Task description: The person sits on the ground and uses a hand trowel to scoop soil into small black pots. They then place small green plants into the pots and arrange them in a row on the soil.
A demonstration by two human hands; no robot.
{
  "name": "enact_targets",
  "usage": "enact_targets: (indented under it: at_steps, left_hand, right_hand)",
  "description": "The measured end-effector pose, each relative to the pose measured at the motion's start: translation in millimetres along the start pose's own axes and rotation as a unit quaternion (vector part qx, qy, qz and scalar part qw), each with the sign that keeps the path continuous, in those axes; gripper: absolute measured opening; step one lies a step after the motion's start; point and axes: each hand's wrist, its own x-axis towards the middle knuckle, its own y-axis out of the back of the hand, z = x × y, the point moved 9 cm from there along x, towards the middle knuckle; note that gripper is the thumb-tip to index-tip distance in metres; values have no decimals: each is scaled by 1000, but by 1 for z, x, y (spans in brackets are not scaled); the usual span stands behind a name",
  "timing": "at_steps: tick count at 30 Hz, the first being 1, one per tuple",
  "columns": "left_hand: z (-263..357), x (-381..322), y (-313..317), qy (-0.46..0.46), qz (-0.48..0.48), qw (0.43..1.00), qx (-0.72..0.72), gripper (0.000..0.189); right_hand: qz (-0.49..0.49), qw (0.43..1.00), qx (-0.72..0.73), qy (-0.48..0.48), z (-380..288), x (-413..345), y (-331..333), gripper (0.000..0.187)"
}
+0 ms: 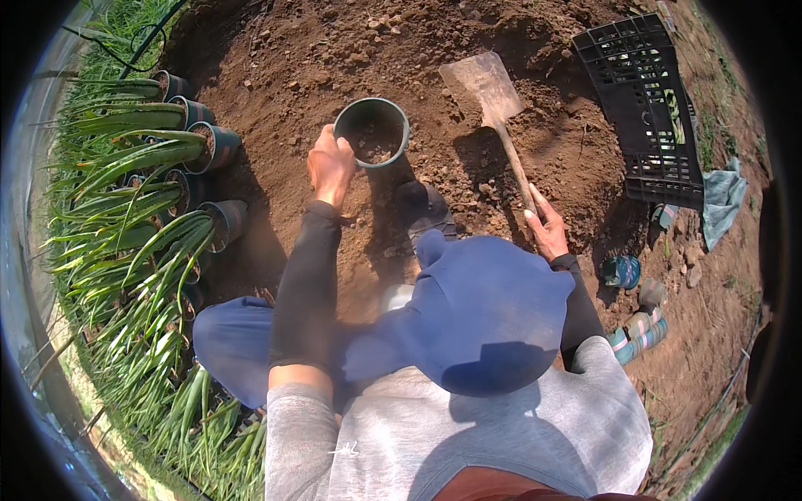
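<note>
My left hand (332,164) grips the near left rim of a dark green plastic plant pot (401,151), tilted so that its mouth faces me. Some soil (374,139) lies inside the pot. Around the wooden handle (515,161) of a small shovel is my right hand (547,227). The shovel's flat, dirt-coated metal blade (485,84) points away from me and rests on the loose brown soil (282,81). Between my hands, a dark boot (425,203) stands on the ground in front of my bent knee.
Several potted aloe-like plants (144,156) line the left side on grass. At the right stands a black plastic crate (658,138), with a green cloth (722,203) beside it. Stacked pots (639,338) and a loose blue-green pot (622,272) lie on the ground near my right arm.
</note>
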Motion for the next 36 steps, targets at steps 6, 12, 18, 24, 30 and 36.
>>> enact_targets:
  at_steps: [6, 12, 18, 24, 30, 36]
  left_hand:
    - [-63, -1, 35, 65, -42, 997, 7, 28]
    - [-42, -17, 19, -46, -23, 981, 187, 38]
    - [-49, 3, 32, -33, -20, 988, 151, 29]
    - [-66, -6, 12, -77, -91, 973, 199, 45]
    - [-60, -18, 21, -83, -45, 973, 211, 40]
    - [-68, -24, 15, 55, -160, 983, -66, 45]
  right_hand:
    - [3, 998, 31, -57, 51, 0, -48, 59]
    - [43, 980, -189, 33, 23, 19, -69, 62]
    - [32, 973, -230, 9, -22, 21, -40, 40]
    - [381, 900, -94, 187, -139, 17, 185, 14]
    - [459, 869, -86, 161, -192, 88, 396, 31]
    - [175, 974, -5, -143, -122, 185, 394, 73]
